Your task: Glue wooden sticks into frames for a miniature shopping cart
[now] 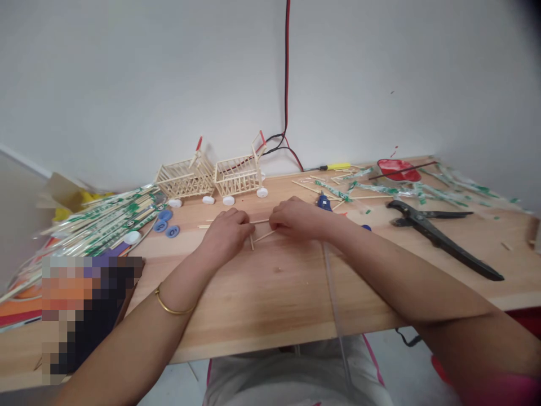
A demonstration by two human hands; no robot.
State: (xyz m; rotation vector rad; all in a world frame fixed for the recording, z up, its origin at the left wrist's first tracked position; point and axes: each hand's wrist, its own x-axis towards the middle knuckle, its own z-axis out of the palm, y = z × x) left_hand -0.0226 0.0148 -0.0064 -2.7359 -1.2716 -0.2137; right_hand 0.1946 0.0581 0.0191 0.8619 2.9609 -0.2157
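Both hands are together at the middle of the wooden table, fingers closed around thin wooden sticks (264,235). My left hand (226,234) pinches the left end, where a short stick points toward me. My right hand (299,217) grips the right end; its fingertips are partly hidden. The sticks meet at angles, but I cannot tell whether they are joined. Just beyond my right wrist lies a blue glue gun (323,202), partly covered by the arm. Behind my hands stand two miniature stick shopping carts (186,177) with white wheels and red handles.
Wrapped stick bundles (122,217) and blue discs (172,231) lie left, near a dark, pixelated object (99,316). Black cutting pliers (443,237), a yellow-handled tool (338,166), a red piece (399,170) and wrappers lie right. A translucent strand (333,299) crosses the front edge.
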